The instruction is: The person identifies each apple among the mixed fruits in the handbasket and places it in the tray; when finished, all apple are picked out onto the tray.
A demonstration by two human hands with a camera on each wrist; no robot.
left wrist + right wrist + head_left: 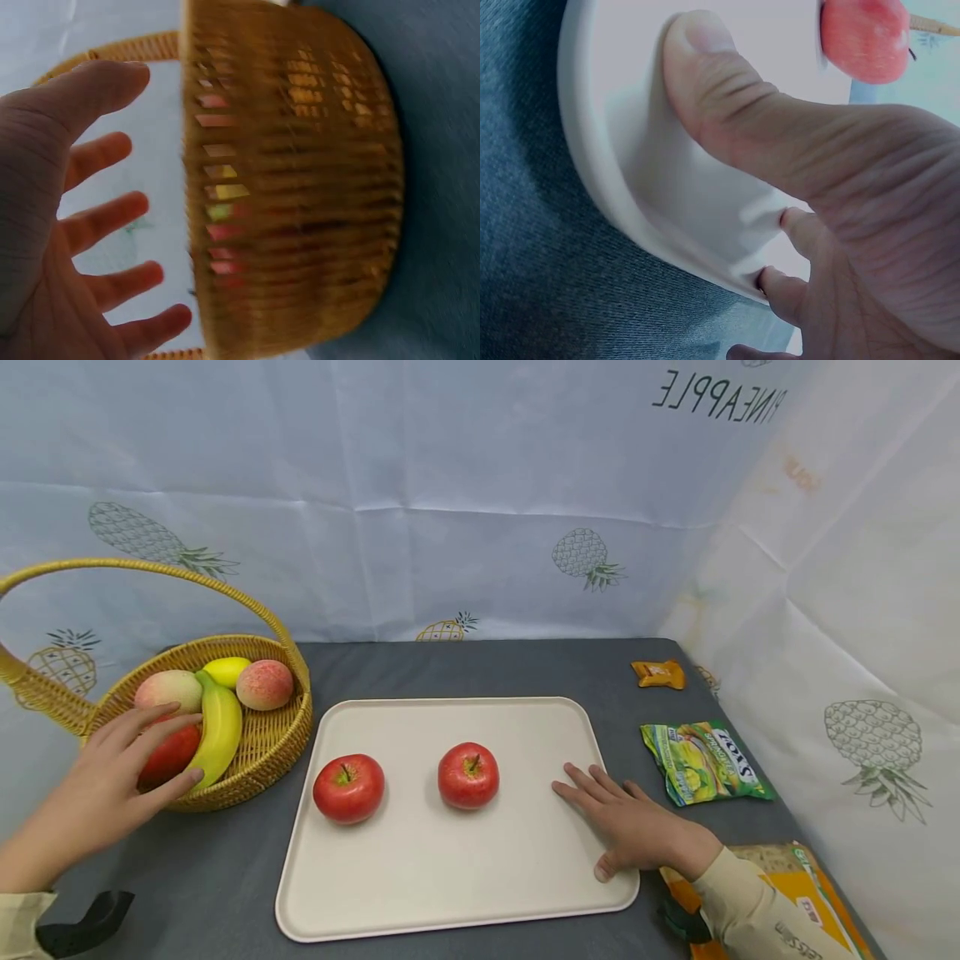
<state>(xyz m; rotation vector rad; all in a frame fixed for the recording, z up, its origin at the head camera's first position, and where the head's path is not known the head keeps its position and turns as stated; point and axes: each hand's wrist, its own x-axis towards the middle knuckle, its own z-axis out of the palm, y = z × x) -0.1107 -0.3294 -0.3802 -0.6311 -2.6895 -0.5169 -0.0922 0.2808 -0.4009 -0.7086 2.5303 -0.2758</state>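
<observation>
Head: left hand (127, 772), fingers extended, grasping nothing, over wicker basket (297, 727) with banana (222, 727), peaches (264, 685); right hand (630, 827), splayed, ungripping, on beige tray (450, 877) bearing two red apples (348, 789). Left wrist: fingers apart above basket rim. Right wrist: thumb on tray.

We are seeing two apples (468, 776) lying on the tray (465, 877), the basket (296, 737) standing to its left, packets (705, 762) lying right.

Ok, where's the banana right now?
On the head view's left side, the banana lies in the wicker basket, just right of the red fruit, near the left hand.
</observation>
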